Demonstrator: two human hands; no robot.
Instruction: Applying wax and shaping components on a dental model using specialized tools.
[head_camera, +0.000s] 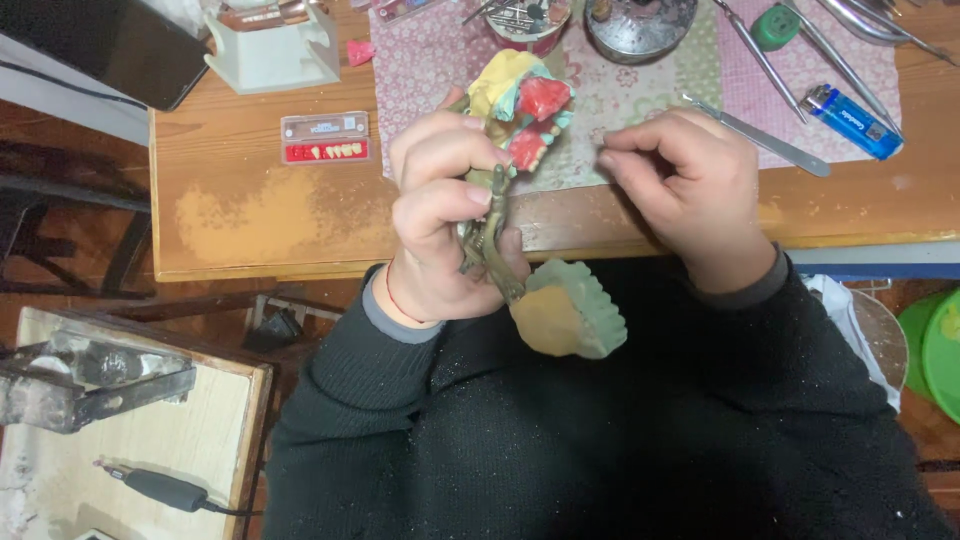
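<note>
My left hand (447, 215) grips a brass dental articulator (487, 235) by its frame. The articulator carries yellow and green plaster casts with red wax rims (540, 100) at its upper end, and a second pale green and tan cast (568, 310) hangs open at its lower end near my chest. My right hand (685, 185) hovers just right of the wax rims with thumb and forefinger pinched together; whether something tiny sits between them is not visible.
A wooden bench (270, 215) holds a patterned cloth (640, 85), a card of artificial teeth (325, 138), a blue lighter (852, 120), metal hand instruments (775, 145), a round metal dish (640, 25) and a white plaster block (275, 45). A side stand (150, 430) at lower left bears a handpiece.
</note>
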